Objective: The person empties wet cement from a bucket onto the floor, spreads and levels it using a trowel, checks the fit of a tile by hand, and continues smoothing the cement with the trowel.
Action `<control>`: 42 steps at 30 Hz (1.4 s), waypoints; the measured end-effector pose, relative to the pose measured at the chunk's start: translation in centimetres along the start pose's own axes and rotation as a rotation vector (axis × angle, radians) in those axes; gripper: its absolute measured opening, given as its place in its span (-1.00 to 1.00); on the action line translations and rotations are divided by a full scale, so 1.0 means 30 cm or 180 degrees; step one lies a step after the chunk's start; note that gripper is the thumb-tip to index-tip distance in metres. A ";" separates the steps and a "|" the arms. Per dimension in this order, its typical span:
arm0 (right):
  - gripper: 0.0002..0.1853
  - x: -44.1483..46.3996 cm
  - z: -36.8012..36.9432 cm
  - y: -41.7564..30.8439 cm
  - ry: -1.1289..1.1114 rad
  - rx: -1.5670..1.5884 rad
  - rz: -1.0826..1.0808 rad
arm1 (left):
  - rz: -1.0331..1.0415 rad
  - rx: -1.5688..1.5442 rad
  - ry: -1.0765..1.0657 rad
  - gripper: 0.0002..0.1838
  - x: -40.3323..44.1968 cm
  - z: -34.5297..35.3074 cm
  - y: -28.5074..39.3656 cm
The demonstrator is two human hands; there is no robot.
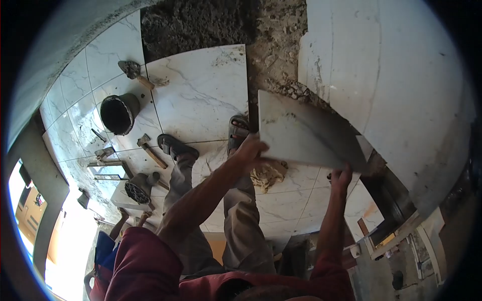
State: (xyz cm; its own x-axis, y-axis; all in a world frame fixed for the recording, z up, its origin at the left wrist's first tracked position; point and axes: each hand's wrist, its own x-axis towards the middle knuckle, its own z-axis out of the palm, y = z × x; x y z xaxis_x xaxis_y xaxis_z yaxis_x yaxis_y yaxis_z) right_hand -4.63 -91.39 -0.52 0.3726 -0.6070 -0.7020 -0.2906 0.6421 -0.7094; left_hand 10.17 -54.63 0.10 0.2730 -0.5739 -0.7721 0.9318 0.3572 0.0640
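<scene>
Raised marbled tile (306, 131); left hand (250, 150) pinches its near left corner, right hand's (341, 177) fingers its near edge.

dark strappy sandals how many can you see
2: the left sandal beside a wooden-handled hammer, the right sandal near the lifted white marbled tile. Any on the co-worker at lower left are out of sight.

Indoor room under renovation, floor part-tiled: marbled white tiles (196, 93), dark mortar-like patch (198, 25), rough strip of rubble (276, 52). Tools on floor: 1 trowel (130, 69), 1 hammer (151, 151), 1 black bucket (132, 106) near the trowel.
</scene>
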 end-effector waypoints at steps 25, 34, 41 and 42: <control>-0.65 -0.361 0.850 0.560 0.0103 0.2418 0.1275 | 0.1022 0.1313 0.0663 -0.35 -0.488 0.302 0.581; -0.68 -0.652 0.527 0.462 -0.0152 0.0959 0.1402 | 0.2179 0.1883 0.0261 -0.34 -0.159 0.418 0.793; -0.61 -1.005 0.122 0.506 0.0817 0.0422 0.1824 | 0.2878 0.2593 0.0661 -0.21 0.118 0.397 0.818; -0.61 -1.033 0.102 0.503 0.0802 0.0415 0.1828 | 0.2890 0.2592 0.0673 -0.21 0.145 0.406 0.815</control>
State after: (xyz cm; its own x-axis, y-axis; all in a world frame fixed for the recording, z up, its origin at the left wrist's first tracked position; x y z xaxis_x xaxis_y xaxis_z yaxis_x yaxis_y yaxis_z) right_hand -17.85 -61.44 10.73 -0.0339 -0.2305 -0.9725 -0.2667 0.9398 -0.2135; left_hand 37.07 -57.38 6.01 0.9243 -0.2006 -0.3248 0.3231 -0.0420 0.9454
